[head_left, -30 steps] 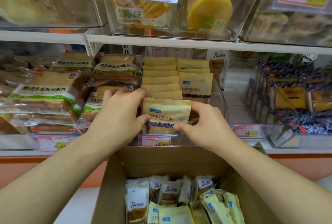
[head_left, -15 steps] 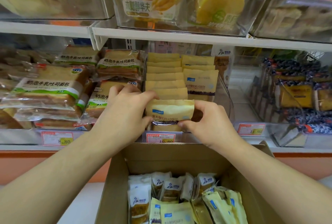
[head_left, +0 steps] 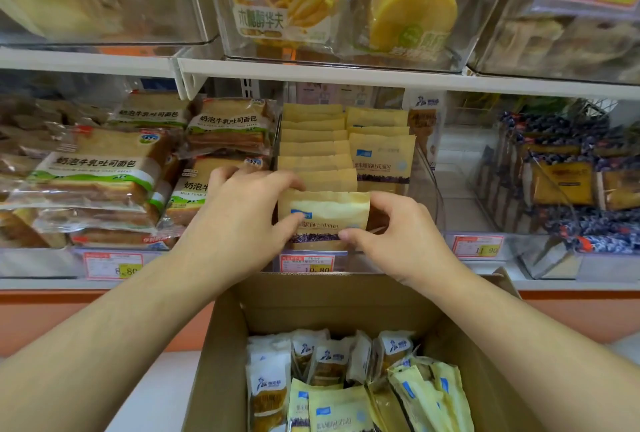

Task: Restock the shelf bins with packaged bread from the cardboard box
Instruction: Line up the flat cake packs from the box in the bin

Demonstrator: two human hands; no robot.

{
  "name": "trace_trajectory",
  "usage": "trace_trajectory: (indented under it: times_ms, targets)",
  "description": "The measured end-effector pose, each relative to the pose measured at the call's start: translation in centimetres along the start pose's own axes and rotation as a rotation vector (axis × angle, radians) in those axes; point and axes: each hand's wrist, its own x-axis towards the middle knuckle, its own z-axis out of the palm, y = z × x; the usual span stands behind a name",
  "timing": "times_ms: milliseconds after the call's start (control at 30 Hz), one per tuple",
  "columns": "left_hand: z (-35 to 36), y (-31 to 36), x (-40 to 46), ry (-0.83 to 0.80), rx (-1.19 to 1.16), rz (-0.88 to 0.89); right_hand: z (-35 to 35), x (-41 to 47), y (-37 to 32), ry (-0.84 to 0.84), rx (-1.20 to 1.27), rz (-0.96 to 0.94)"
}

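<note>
— Bread pack (head_left: 323,215), where is it?
— At the front of the bin (head_left: 427,168), upright. Left hand (head_left: 239,223) pinches its left edge, right hand (head_left: 394,237) pinches the right edge; the fingers are curled on it.
— What is hidden?
— Its lower part, behind the price tag (head_left: 306,263). The box (head_left: 339,303) below is cut off by the frame, with more packs (head_left: 341,411) inside.
</note>
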Motion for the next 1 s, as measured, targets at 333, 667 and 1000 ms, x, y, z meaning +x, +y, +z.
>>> trace_trajectory:
  times_ms: [333, 667, 1000]
  targets:
    - [-2.6, 0.8, -2.5, 0.057, -0.151, 0.045, -2.2, -3.0, -1.7, 0.192, -0.027, -0.049]
    - [-2.1, 2.1, -11.1, -0.311, -0.223, 0.11, 1.5, -10.5, 0.7, -0.163, -0.066, -0.001]
    - [1.2, 0.6, -10.6, -0.621, -0.069, 0.18, 12.4, -12.3, 4.7, -0.964, -0.3, 0.047]
